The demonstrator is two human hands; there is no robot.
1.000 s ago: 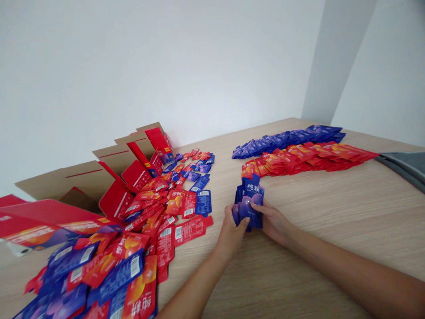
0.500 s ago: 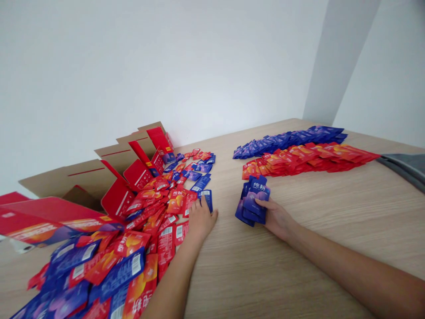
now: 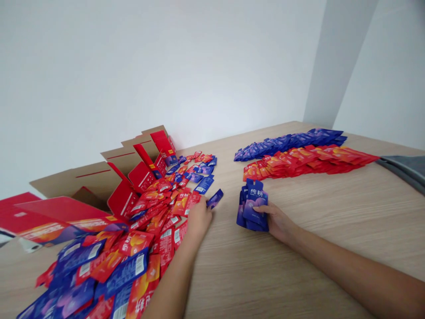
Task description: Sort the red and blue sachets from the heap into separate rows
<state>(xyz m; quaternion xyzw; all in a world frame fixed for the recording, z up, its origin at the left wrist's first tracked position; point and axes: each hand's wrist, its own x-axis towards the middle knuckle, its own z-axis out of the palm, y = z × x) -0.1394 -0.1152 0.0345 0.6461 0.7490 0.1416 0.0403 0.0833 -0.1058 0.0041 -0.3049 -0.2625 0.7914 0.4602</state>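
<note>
My left hand (image 3: 200, 218) is closed on one blue sachet (image 3: 215, 199), lifted and tilted at the right edge of a loose pile of mixed red sachets (image 3: 181, 201) and blue ones. A fanned bunch of several blue sachets (image 3: 255, 199) is gripped in my right hand (image 3: 275, 218), thumb on the front and the fingers hidden behind. That bunch is above the bare wood, printed fronts facing me. Beyond it lie two overlapping rows on the table: blue sachets (image 3: 285, 142) at the back and red sachets (image 3: 308, 160) in front.
Opened red cartons (image 3: 66, 210) with brown insides line the left side behind the pile. The wooden table (image 3: 265, 270) meets a white wall at the back. Grey cloth (image 3: 407, 168) lies at the right edge.
My left hand has picked up a blue sachet from the pile's edge and turned it over. The bunch in my right hand has moved slightly nearer. The view has shifted a little.
</note>
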